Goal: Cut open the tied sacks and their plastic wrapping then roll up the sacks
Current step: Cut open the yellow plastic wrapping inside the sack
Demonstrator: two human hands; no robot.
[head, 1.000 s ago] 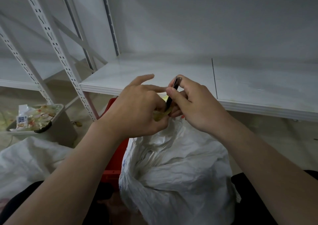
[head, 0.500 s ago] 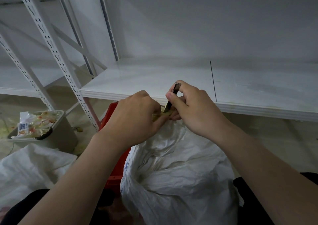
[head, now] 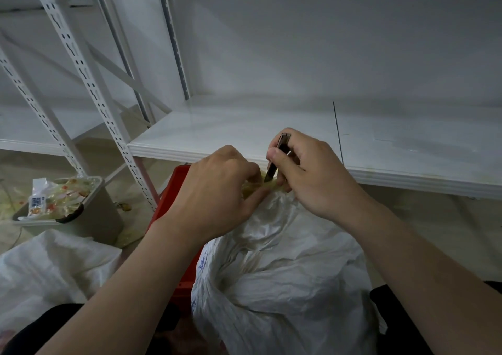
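Where the left hand [head: 214, 194] pinches the tie [head: 251, 187] on the sack [head: 285, 273], the right hand [head: 312, 178] grips a cutter [head: 281, 148], tip hidden.

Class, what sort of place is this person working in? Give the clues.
Probably a storeroom or stockroom: white slotted metal shelving, a tied white sack being cut with a knife, and a bin stuffed with discarded wrapping on the floor.

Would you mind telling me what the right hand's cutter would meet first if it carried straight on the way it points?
Probably the yellowish tie at the white sack's neck, just under the cutter's tip; the left hand pinching it lies close behind, though depth is unclear.
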